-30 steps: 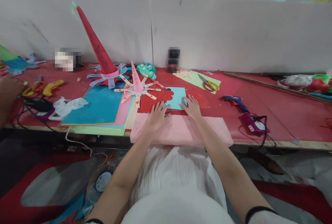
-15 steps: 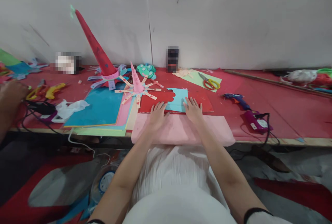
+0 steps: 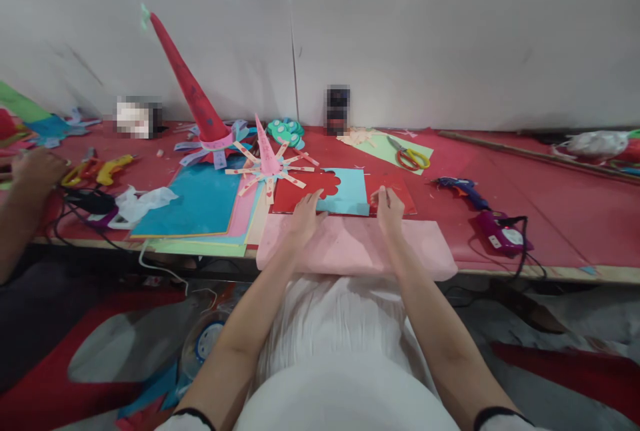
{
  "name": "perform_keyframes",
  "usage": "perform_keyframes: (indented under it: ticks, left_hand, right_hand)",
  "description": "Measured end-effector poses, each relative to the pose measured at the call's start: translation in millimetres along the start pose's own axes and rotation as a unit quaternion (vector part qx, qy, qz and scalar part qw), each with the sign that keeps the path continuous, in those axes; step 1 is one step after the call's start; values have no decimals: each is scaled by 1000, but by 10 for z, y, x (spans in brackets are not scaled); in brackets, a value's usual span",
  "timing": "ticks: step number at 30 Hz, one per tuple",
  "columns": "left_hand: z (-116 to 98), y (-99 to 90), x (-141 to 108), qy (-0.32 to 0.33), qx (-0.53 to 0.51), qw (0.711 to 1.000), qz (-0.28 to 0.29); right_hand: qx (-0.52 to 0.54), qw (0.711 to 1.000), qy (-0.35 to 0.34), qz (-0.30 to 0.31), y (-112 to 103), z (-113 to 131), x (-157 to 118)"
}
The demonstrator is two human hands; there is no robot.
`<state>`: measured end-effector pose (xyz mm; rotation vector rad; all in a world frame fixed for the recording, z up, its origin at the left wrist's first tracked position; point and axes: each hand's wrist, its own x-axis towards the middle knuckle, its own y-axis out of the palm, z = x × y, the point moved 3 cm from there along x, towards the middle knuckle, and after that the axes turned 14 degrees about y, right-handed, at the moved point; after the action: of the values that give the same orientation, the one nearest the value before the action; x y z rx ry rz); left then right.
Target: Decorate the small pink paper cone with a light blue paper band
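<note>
A light blue sheet (image 3: 353, 188) lies on red paper (image 3: 400, 192), with a scalloped red edge beside its left part. My left hand (image 3: 306, 216) rests with fingers spread at the lower left of the blue sheet. Just right of the sheet, my right hand (image 3: 389, 210) is over the red paper with its fingers curled together; whatever may be between the fingertips is too small to make out. A folded pink cloth or paper (image 3: 345, 248) lies under my wrists along the table edge.
A pink cone with paper strips (image 3: 269, 161) and a tall red cone (image 3: 193, 91) stand left. Scissors (image 3: 413, 156) lie behind, a blue glue gun (image 3: 463, 190) right. Stacked sheets (image 3: 193, 204) lie left. Another person's hand (image 3: 37, 166) is far left.
My right hand has moved right, off the blue sheet, and its fingers have curled in. My left hand stays nearly in place. The other person's hand has shifted slightly right.
</note>
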<state>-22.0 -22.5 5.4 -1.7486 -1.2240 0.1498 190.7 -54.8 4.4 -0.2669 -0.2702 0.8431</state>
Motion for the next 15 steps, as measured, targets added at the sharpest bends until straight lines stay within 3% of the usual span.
perform_keyframes:
  ticks: [3,9,15]
  left_hand:
    - [2,-12,5,-8,-27,999,-23]
    - [19,-24,15,-20,-85,994,-66]
    - [17,-67,7,-86,-101,987,-87]
  right_hand:
    - [-2,999,31,36,43,-32,-6]
    - [-92,996,16,11,76,-151,79]
    - [-84,996,13,34,66,-110,49]
